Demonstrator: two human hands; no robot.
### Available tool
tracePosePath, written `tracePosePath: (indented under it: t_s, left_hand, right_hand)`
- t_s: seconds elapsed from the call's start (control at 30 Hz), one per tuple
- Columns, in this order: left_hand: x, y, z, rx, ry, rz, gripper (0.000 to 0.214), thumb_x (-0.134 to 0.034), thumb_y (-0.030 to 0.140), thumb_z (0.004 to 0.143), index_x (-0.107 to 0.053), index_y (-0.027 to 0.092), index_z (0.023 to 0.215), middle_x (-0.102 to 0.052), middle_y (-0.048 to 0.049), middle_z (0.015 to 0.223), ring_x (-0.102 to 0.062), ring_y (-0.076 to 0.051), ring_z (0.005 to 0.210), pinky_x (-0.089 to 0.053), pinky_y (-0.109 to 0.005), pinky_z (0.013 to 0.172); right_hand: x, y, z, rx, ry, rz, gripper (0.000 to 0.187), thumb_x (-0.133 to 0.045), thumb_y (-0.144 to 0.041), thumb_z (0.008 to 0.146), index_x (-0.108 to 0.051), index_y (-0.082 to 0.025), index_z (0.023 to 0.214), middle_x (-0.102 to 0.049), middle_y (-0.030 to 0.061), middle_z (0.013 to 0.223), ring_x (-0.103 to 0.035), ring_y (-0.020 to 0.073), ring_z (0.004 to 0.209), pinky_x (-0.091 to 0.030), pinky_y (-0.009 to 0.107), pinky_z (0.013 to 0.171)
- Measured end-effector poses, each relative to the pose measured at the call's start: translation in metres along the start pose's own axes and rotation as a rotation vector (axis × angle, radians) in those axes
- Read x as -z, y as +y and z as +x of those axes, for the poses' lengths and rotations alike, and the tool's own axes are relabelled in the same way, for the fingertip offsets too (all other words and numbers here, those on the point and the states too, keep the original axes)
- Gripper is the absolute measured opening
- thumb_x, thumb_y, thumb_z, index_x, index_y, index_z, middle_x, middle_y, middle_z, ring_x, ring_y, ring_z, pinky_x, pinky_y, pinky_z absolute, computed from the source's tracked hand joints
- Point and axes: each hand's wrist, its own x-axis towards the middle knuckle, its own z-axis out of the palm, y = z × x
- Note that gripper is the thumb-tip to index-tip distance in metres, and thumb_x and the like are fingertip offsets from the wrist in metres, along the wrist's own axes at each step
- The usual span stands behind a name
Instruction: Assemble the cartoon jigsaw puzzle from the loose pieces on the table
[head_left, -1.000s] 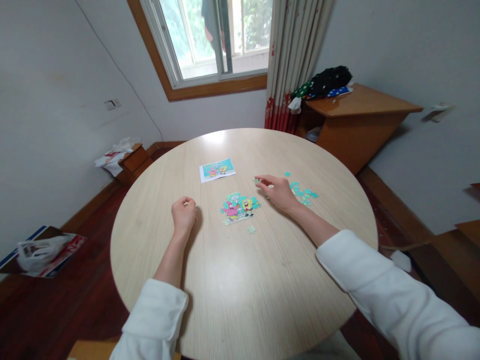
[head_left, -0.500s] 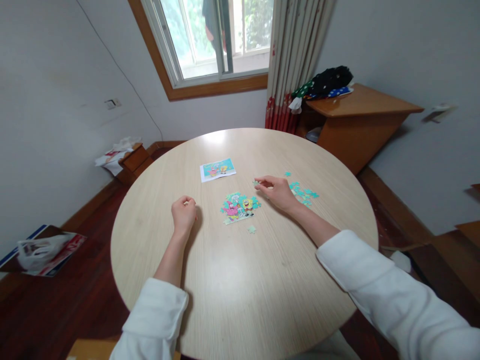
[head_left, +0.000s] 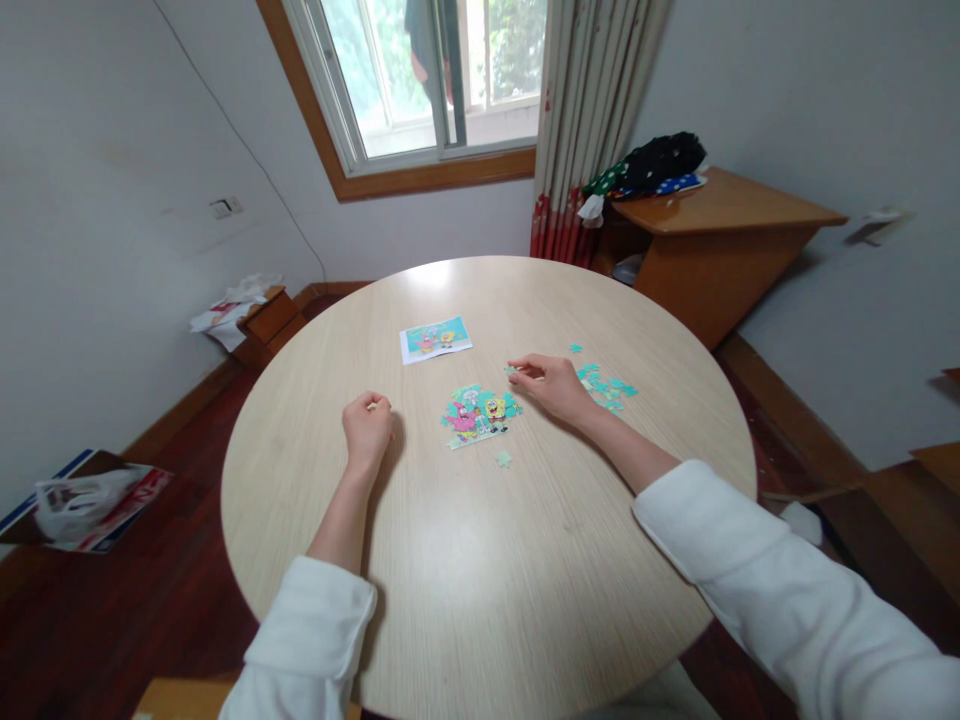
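A partly assembled cartoon jigsaw [head_left: 480, 414] lies in the middle of the round wooden table [head_left: 487, 580]. My right hand [head_left: 551, 385] is at the jigsaw's upper right corner, fingers pinched on a small teal puzzle piece [head_left: 511, 370]. My left hand [head_left: 367, 430] rests on the table left of the jigsaw, curled into a loose fist; nothing shows in it. A heap of loose teal pieces [head_left: 604, 387] lies just right of my right hand. One single piece [head_left: 502, 459] sits below the jigsaw. A reference picture card [head_left: 434, 339] lies further back.
A wooden desk [head_left: 712, 230] with dark clothes on it stands at the back right beside a curtain [head_left: 592, 120]. A low stand with papers [head_left: 244, 315] sits by the left wall. A plastic bag on printed board [head_left: 82, 500] lies on the floor at left.
My right hand has shifted slightly left and down with the teal piece, closer to the jigsaw's upper right corner. My left hand has stayed still.
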Motion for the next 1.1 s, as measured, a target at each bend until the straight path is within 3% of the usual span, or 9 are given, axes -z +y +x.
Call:
tracePosePath:
  t_s: [0.4,0.7,0.9,1.1]
  left_hand:
    - [0.0006,0.0063,-0.0027,0.019,-0.001,0.013,0.013,-0.046,0.019,0.065,-0.048,0.022,0.052,-0.037,0.006,0.029,-0.039,-0.013,0.03,-0.022,-0.021,0.036]
    - [0.0012,0.0074,-0.0038,0.03,0.0,0.013,0.012,-0.047,0.019,0.064,-0.048,0.022,0.053,-0.036,0.006,0.03,-0.038,-0.013,0.031,-0.022,-0.022,0.037]
    - [0.0011,0.0088,-0.0039,0.029,0.002,0.024,0.013,-0.047,0.017,0.065,-0.049,0.021,0.053,-0.037,0.0055,0.03,-0.04,-0.013,0.031,-0.022,-0.021,0.038]
    - [0.0006,0.0099,-0.004,0.03,0.001,0.01,0.013,-0.047,0.017,0.065,-0.048,0.021,0.053,-0.036,0.0064,0.029,-0.038,-0.012,0.03,-0.021,-0.021,0.036]
  right_hand:
    - [0.0005,-0.0029,-0.0011,-0.004,-0.014,-0.053,0.013,-0.067,-0.026,0.076,-0.073,-0.015,0.08,-0.071,0.0044,0.067,-0.064,0.0152,0.062,-0.049,0.028,0.063]
    - [0.0013,0.0006,-0.0015,0.0,-0.056,-0.058,0.018,-0.063,-0.033,0.081,-0.07,-0.016,0.076,-0.067,0.002,0.06,-0.064,0.015,0.058,-0.047,0.027,0.06]
    - [-0.0005,0.0057,-0.0003,-0.008,-0.067,-0.007,0.022,-0.058,-0.034,0.087,-0.069,-0.017,0.08,-0.072,0.0044,0.07,-0.07,0.0162,0.063,-0.05,0.025,0.059]
    - [0.0007,0.0033,0.0,0.0,-0.085,-0.045,0.019,-0.054,-0.022,0.089,-0.071,-0.016,0.087,-0.075,0.0061,0.078,-0.072,0.0155,0.065,-0.054,0.025,0.065]
